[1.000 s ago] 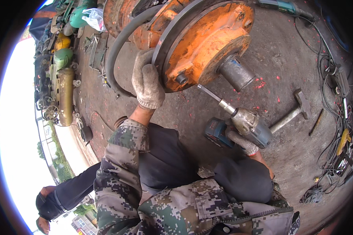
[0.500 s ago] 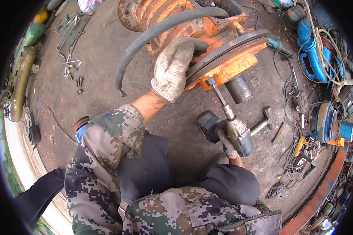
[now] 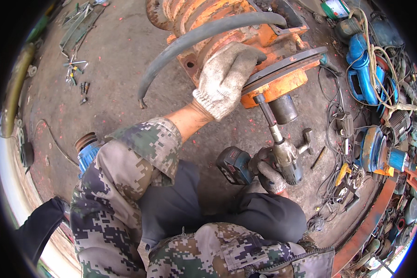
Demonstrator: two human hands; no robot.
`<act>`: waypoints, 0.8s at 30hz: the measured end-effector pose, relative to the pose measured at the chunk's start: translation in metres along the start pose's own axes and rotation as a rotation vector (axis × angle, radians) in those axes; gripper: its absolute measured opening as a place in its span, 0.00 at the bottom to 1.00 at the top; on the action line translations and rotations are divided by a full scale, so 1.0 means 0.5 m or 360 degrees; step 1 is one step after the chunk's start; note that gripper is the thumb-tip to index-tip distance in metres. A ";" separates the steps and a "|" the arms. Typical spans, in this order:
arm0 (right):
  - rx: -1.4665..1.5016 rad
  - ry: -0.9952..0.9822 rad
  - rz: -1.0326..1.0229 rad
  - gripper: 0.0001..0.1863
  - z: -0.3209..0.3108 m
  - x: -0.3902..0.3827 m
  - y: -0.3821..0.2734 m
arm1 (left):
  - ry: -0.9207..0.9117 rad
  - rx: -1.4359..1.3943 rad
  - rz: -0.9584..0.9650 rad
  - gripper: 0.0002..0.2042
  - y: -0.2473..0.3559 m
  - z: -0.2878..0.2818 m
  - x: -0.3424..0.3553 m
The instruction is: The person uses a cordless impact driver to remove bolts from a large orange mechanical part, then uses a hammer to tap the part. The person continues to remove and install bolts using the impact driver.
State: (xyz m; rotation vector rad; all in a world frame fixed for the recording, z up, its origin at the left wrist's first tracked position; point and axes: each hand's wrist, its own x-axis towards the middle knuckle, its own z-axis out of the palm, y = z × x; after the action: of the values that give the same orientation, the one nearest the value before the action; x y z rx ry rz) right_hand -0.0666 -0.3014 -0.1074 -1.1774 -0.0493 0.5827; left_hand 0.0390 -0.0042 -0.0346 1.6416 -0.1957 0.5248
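Observation:
An orange, worn machine [image 3: 190,14] with a ribbed body lies ahead of me, and a dark-rimmed wheel [image 3: 287,62] faces my side. My left hand [image 3: 229,76], in a pale, soiled work glove, curls round the left end of the wheel's rim; its thumb is hidden. With my gloved right hand [image 3: 268,173] I grip a cordless impact wrench [image 3: 287,160] by its handle. The socket [image 3: 259,98] on its long extension meets the lower edge of the wheel's orange face. Beside it a dark metal cylinder [image 3: 284,109] sticks out from the wheel.
A thick black hose [image 3: 204,31] arches over the machine. Behind the wrench, a hammer [image 3: 306,139] lies partly covered. Cables [image 3: 331,171], blue machines [image 3: 363,69] and parts crowd the right side. Tools [image 3: 74,67] and bolts [image 3: 84,88] lie at left; a blue part [image 3: 88,153] stands beside my left sleeve.
The view has shifted, so the machine and my left hand appear farther right. The wrench has turned a little, its battery swinging lower and toward me. Both hands keep their holds.

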 end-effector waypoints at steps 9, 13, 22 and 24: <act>-0.1801 0.0125 -0.0468 0.10 -0.014 0.030 -0.055 | 0.0023 -0.0009 -0.0026 0.22 -0.003 -0.003 0.000; -0.0737 0.0125 -0.0292 0.09 -0.015 0.026 -0.013 | 0.0019 -0.0067 -0.0079 0.23 -0.003 0.001 0.000; -0.1232 0.0170 -0.0341 0.08 -0.016 0.037 -0.035 | 0.0088 -0.0186 -0.0157 0.22 -0.003 0.004 -0.002; -0.1201 0.0204 -0.0339 0.06 -0.003 0.040 -0.037 | 0.0091 -0.0233 -0.0163 0.22 -0.002 0.008 -0.002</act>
State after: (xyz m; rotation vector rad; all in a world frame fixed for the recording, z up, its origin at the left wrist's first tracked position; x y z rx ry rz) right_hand -0.0415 -0.2986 -0.0968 -1.9109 -0.3018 0.2951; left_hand 0.0395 -0.0079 -0.0362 1.4840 -0.1048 0.4680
